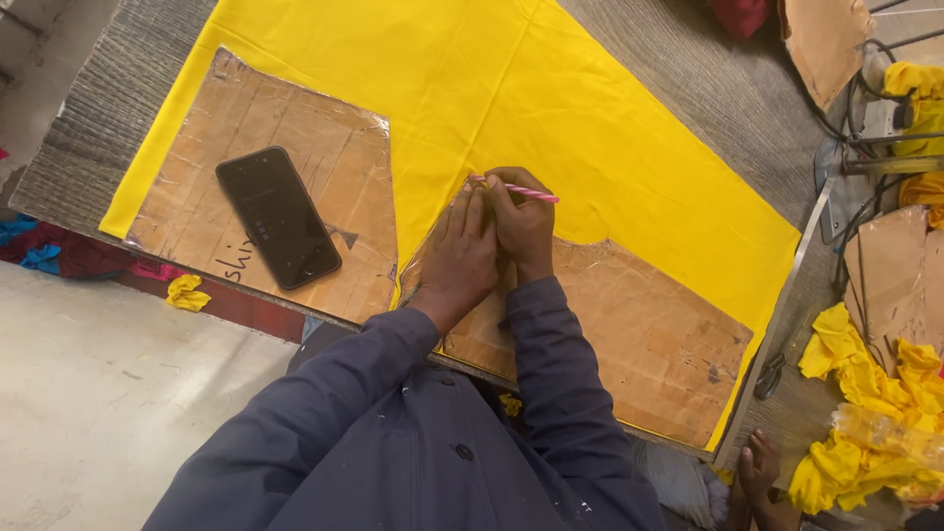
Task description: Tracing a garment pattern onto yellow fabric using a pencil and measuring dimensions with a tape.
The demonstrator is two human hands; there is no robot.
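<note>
Two hands are pressed together at the centre of the frame, over the yellow fabric (551,108) spread on the counter (728,88). A pink striped pencil (521,190) is clamped in the right hand (523,228), its tip laid at the top edge of the cardboard pattern (639,334) in the lower right. The pattern is pinned flat by the left hand (460,258), fingers together and resting on the card. Tracing of the outline appears to be in hand; the stroke would call for steady pressure so the card is not shifted. Both forearms are angled upward from the lower middle. A second cardboard pattern (305,147) with a black phone (278,217) is seen at the left.
</note>
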